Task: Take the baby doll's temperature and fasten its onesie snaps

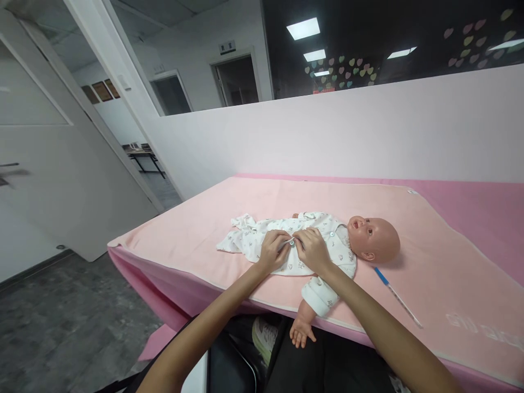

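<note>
A baby doll [379,238] lies on its back on a pink towel [196,218], its head to the right. It wears a white patterned romper [301,263] with snap buttons down the front. At the romper's middle, my left hand [273,251] pinches the edge of the fabric by a snap button [292,242]. My right hand [311,248] grips the same front edge just to the right, fingers closed. Another snap [332,234] shows near the doll's collar. One doll arm [303,322] hangs over the table's near edge, below my right forearm.
A thin white stick with a blue end [397,297] lies on the towel right of the doll. Pink cloth [483,218] covers the table under the towel. A white wall [327,136] with windows stands behind; a door [49,153] is at the left.
</note>
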Demonstrator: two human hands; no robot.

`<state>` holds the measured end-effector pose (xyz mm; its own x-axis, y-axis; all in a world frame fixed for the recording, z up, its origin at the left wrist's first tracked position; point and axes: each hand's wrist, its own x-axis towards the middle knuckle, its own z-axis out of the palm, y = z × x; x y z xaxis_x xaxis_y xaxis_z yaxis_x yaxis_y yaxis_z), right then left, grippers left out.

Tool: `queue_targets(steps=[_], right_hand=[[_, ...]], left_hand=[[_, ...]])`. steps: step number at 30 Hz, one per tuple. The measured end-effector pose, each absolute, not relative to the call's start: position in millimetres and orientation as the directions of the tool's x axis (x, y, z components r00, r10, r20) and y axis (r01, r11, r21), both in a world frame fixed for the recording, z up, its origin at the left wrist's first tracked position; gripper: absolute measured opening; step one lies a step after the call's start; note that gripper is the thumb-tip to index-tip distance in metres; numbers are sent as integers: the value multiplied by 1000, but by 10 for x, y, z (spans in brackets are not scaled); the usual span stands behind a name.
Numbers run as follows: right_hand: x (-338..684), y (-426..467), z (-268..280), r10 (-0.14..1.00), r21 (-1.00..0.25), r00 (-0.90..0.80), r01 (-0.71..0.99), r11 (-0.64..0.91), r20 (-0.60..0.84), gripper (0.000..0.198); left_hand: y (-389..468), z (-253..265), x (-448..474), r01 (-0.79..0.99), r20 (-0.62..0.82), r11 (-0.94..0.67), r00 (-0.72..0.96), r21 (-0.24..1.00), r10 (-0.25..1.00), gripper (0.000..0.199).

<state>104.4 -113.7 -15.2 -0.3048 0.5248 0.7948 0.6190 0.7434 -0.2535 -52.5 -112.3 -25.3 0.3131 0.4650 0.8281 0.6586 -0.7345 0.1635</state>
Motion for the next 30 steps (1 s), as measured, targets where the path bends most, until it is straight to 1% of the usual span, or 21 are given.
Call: queue_targets(steps=[4, 9, 11, 13, 15, 18, 25, 27, 30], right_hand=[[1043, -1143, -149, 521, -246, -308, 622, 743, 796, 15], [1038, -1141, -153, 499, -227, -298, 627, 745, 814, 15], [1037, -1137, -155, 494, -229, -282, 630, 742, 822, 15], [1036, -1133, -158, 492, -231, -271, 635, 737, 828, 15], [1036, -1130, -161, 491, -229, -269, 637, 736, 829, 15], [1036, -1129, -168, 491, -229, -269, 636, 737, 829, 15], [1039, -1140, -161, 482, -224, -257, 642, 733, 838, 16], [1041, -1147, -154, 481, -229, -245, 645, 729, 842, 16], [1044, -1151, -152, 484, -231, -240, 650, 724, 842, 16]], left_hand=[[-1147, -226, -522, 623, 845, -756, 280, 201, 455, 5], [-1160, -204, -533, 604, 814, -757, 294, 248, 501, 8], [-1154, -212, -537, 610, 833, -742, 232, 277, 502, 9], [-1147, -224, -534, 632, 867, -723, 157, 280, 472, 8], [-1141, -234, -526, 677, 886, -698, 146, 235, 440, 6], [-1131, -244, -507, 730, 884, -671, 221, 131, 412, 4], [-1122, -244, -490, 731, 897, -682, 294, 10, 329, 5], [-1124, -237, -488, 732, 891, -681, 309, 0, 332, 6], [-1123, -232, -484, 735, 887, -678, 298, 22, 351, 7]])
